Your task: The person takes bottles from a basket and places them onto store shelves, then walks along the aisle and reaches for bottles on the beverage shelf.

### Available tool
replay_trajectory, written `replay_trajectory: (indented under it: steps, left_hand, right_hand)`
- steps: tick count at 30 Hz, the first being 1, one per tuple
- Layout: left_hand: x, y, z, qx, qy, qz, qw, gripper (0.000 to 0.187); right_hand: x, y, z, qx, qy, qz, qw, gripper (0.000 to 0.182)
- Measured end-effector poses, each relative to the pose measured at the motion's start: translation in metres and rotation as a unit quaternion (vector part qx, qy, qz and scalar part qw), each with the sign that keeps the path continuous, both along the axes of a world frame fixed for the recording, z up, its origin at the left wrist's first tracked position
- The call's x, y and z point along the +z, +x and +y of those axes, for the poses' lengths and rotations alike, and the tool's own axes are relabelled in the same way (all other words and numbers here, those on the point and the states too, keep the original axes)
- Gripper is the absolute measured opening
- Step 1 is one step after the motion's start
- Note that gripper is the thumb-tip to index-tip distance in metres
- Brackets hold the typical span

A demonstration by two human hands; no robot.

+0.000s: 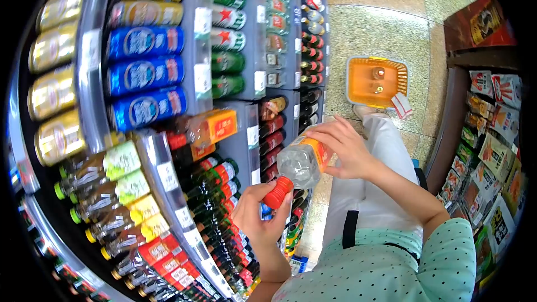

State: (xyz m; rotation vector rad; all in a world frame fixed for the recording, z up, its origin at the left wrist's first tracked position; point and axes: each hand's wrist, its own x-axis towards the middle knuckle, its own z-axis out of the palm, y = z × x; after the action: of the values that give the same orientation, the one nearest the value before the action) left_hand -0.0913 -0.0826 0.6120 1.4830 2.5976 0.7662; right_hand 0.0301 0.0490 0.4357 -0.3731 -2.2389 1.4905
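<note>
A clear bottle [296, 163] with a red cap and an orange label lies tilted between my two hands, in front of the drink shelves. The fingers of my left hand [260, 212] are closed around the red cap [278, 192]. Around the labelled body near the base, my right hand [348, 148] is wrapped. A similar red-capped bottle [210, 128] with an orange label lies on the shelf to the left of my hands.
Shelves of blue cans [146, 72], gold cans [56, 92] and green-labelled bottles [120, 162] fill the left side. An orange basket [350, 81] holding small items stands on the floor ahead. Packaged snacks [484, 156] line the right shelf.
</note>
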Motion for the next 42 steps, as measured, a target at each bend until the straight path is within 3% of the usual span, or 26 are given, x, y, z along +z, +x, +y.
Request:
replay_trajectory:
  steps: [8,14,19,22,29,42]
  left_hand:
    - [0.034,0.007,-0.063,0.04,-0.04,0.041,0.998,0.037]
    - [0.047,0.01,-0.098,0.087,-0.048,0.093,0.991,0.037]
    - [0.032,0.007,-0.104,0.223,0.033,0.069,0.972,0.039]
    - [0.02,0.003,-0.107,0.268,0.077,0.032,0.96,0.049]
    - [-0.001,0.0,-0.123,0.268,0.051,0.001,0.962,0.081]
    - [-0.024,0.005,-0.144,0.26,0.012,-0.057,0.964,0.075]
  right_hand:
    - [0.013,-0.032,-0.074,-0.003,0.021,0.071,0.997,0.078]
    - [0.009,-0.081,-0.127,-0.086,0.025,0.178,0.98,0.073]
    - [0.006,-0.125,-0.148,-0.13,0.001,0.224,0.966,0.074]
    - [0.001,-0.15,-0.16,-0.161,-0.009,0.237,0.958,0.073]
    - [-0.014,-0.195,-0.174,-0.188,-0.017,0.247,0.951,0.071]
    - [-0.032,-0.23,-0.186,-0.209,0.004,0.191,0.959,0.073]
